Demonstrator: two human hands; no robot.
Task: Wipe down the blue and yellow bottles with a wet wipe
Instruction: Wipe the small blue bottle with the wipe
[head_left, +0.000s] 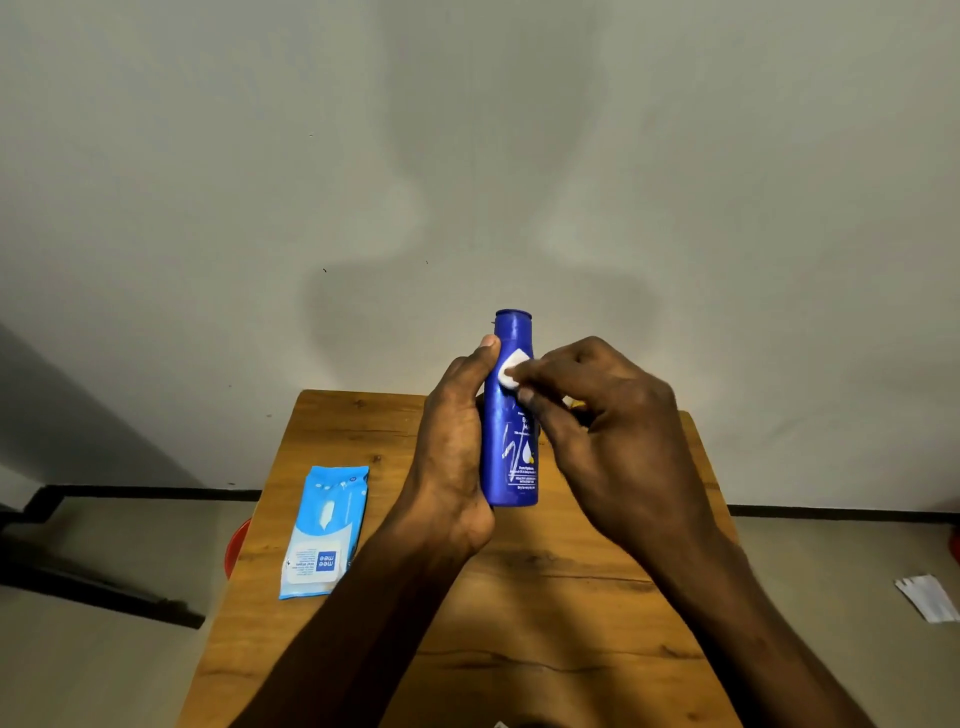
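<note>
Both forearms enter from the near edge of the wooden table (519, 582) and converge above its middle. The near half of the tabletop between and beside the forearms is bare wood. The table's left and right edges run close outside the forearms, and floor shows beyond both.

A blue wet-wipe pack (324, 532) lies flat just inside the left table edge, left of the left forearm and apart from it. A red object (236, 545) shows partly past that edge, below table level. A white paper scrap (927, 597) lies on the floor, well apart to the right.

The left hand (454, 457) grips the blue bottle (511, 447), thumb up along its left side and fingers hidden behind it. The bottle is upright, cap uppermost, held above the far half of the table. The right hand (613, 436) pinches a small folded white wipe (510, 370) and presses it against the upper front of the bottle, below the cap. The hands are close together, one on each side of the bottle.

A small yellow patch (571, 401) shows behind the right fingers; whether it is the yellow bottle cannot be told.

The far table edge meets a plain wall (467, 156).
</note>
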